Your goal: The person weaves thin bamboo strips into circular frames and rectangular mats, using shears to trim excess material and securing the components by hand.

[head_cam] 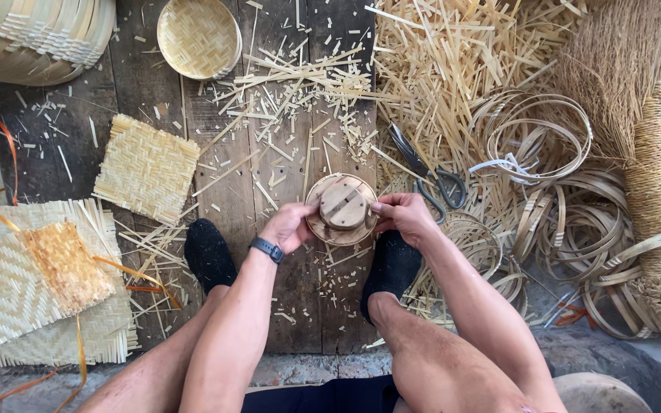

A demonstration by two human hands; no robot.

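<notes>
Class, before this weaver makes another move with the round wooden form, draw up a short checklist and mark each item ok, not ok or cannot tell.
1. Both hands on the round wooden form: left hand and right hand grip opposite edges: ok.
2. Scissors within reach, beside the right hand: ok.
3. Scissor blades closed: cannot tell.
4. Plank floor free of bamboo offcuts: not ok.
5. Bamboo hoops at hand on the right: ok.
</notes>
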